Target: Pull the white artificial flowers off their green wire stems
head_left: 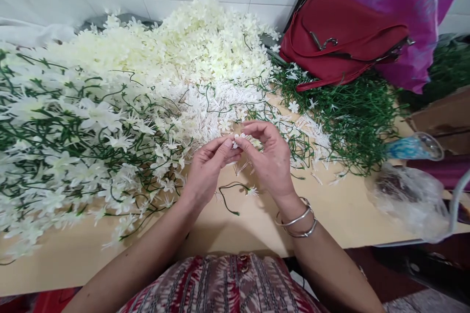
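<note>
"What lay leftmost?"
"White star-petalled artificial flowers with thin green stems (97, 117). Then the left hand (207, 168), pinching a small white petalled piece (237, 141); the right hand (270, 159) touched it (its grip, I couldn't tell)."
"The step?"
"Fingertip work, apparently; next called for steady alignment."

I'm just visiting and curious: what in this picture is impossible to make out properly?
All in the head view:
- Small white piece between left hand and right hand: tiny, partly covered by fingers; its exact shape is unclear.
- Clear plastic bag: crumpled plastic obscures its dark contents.
- Red bag: its sides hide the inside.
- Cardboard box: cut off by the right edge.
</note>
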Available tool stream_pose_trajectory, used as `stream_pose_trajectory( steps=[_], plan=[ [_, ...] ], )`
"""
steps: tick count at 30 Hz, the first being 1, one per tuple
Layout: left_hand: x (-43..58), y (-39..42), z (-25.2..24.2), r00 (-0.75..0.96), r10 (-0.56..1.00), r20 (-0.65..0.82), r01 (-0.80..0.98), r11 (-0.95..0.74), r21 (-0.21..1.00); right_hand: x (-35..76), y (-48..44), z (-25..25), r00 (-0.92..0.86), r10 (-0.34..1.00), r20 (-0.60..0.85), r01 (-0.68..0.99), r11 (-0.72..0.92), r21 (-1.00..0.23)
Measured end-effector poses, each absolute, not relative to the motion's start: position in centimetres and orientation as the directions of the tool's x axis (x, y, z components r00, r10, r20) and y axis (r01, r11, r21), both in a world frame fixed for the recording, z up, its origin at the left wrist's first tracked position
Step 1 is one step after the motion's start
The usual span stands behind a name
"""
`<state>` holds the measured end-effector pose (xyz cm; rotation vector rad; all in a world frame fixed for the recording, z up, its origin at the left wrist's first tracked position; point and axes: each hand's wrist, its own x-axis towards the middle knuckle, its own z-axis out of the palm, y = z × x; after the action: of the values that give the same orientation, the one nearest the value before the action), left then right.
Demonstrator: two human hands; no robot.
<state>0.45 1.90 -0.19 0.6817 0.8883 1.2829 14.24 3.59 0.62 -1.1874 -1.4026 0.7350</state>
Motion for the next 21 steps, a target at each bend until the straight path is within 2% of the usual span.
stream_pose_trajectory(
  steps=[2,4,11,17,21],
  plan=[
    [0.54,1.80,-0.04,0.055,0.983,-0.175,-0.531,0.178,0.829,14.35,3.82,0.24,0.094,0.957,0.276,0.142,0.262,-0.955],
    [0.65,1.66,0.16,0.058,0.984,-0.168,-0.538,0.172,0.825,14.36,3.84,0.15,0.070,0.957,0.282,0.122,0.272,-0.954],
    [0.87,1.50,0.28,0.045,0.981,-0.186,-0.587,0.177,0.790,13.93,3.27,0.92,0.076,0.843,0.532,0.428,0.454,-0.781],
    [0.76,1.64,-0.20,-0.031,0.990,-0.135,-0.489,0.102,0.866,13.60,3.26,0.74,0.124,0.830,0.544,0.361,0.473,-0.804],
    [0.83,1.56,-0.22,-0.050,0.993,-0.110,-0.482,0.073,0.873,13.45,3.13,0.77,0.165,0.790,0.590,0.425,0.483,-0.766]
  ],
)
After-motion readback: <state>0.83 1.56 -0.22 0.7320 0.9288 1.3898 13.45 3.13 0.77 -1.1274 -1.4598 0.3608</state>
